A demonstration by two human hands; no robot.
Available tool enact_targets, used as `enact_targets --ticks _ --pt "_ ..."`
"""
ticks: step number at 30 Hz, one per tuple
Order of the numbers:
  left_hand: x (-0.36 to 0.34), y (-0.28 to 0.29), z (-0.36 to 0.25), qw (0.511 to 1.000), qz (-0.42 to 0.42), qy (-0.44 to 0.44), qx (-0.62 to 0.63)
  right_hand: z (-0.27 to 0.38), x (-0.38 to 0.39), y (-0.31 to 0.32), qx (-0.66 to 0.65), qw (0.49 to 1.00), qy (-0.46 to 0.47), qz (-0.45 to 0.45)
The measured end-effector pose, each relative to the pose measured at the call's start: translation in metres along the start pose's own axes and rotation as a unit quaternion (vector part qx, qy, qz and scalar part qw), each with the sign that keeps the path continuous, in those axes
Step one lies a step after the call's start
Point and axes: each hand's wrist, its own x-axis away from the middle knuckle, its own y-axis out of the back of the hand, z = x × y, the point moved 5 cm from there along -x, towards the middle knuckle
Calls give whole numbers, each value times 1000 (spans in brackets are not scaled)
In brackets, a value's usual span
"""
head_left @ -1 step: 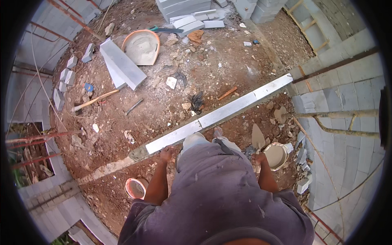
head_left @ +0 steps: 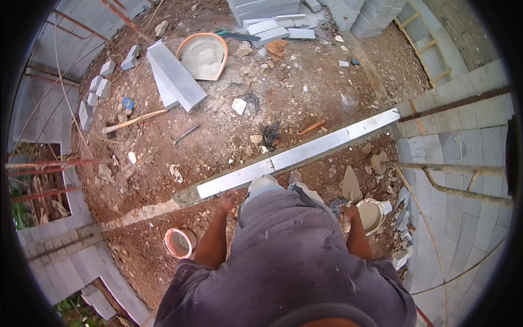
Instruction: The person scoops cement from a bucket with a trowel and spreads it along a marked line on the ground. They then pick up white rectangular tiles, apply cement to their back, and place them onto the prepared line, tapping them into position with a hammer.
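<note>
My right hand (head_left: 348, 211) is wrapped round the handle of a pointed trowel (head_left: 350, 183), whose grey blade points away from me. Just right of that hand stands a white bucket (head_left: 371, 216) of grey mortar. My left hand (head_left: 226, 201) hangs beside my left knee, holding nothing, its fingers loosely apart. It is close to the near left end of a row of light grey blocks (head_left: 234, 181). That row lies on a mortar bed, running diagonally from front left to far right, with my feet and knees against its near side.
An orange-rimmed bucket (head_left: 180, 243) stands at left. Beyond the row are an orange basin (head_left: 223, 64) of mortar, long blocks (head_left: 178, 76), a wooden-handled tool (head_left: 136, 122) and rubble. Block walls (head_left: 468, 147) and poles stand on both sides; stacked blocks (head_left: 267, 8) rise at the back.
The view has shifted slightly, so the ground and blocks sit a little further right. My right hand still grips the trowel, and my left hand stays near the row's end.
</note>
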Motion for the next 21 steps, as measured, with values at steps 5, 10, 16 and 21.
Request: enact_targets --ticks 5,10,16,21 --pt "58 -32 -39 998 -53 -15 37 119 1 35 -27 1000 -4 -4" --pt "73 -75 27 960 -140 49 238 175 -57 60 100 995 8 5" --pt "135 -126 109 957 -247 62 142 256 -31 18 281 954 35 94" --pt "167 -132 116 927 -234 177 232 315 -50 -19 417 900 91 85"
